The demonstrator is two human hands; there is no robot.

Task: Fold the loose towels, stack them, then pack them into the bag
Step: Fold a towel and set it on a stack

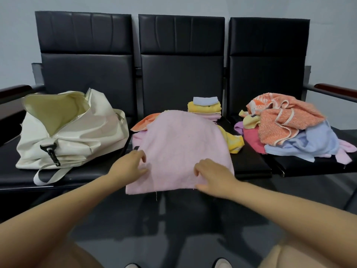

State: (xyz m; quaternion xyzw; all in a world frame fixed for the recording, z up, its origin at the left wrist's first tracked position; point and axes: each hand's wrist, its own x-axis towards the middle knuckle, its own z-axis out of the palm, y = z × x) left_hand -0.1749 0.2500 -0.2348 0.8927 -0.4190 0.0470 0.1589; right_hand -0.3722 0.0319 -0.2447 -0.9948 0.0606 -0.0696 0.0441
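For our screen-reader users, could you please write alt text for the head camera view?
Both hands, left hand and right hand, rest on a pink towel spread over the middle black seat. An open cream bag sits to the left, a folded stack behind, and loose towels on the right.

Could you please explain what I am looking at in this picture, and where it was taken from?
There is no machine here. The one picture comes from a camera worn on a person's head, looking down at their bare arms. In front stands a row of black padded seats. The left hand and the right hand rest with relaxed fingers on a spread pale pink towel on the middle seat. On the left seat sits an open cream fabric bag. Behind the pink towel is a small stack of folded towels, and on the right seat a loose pile of unfolded towels.
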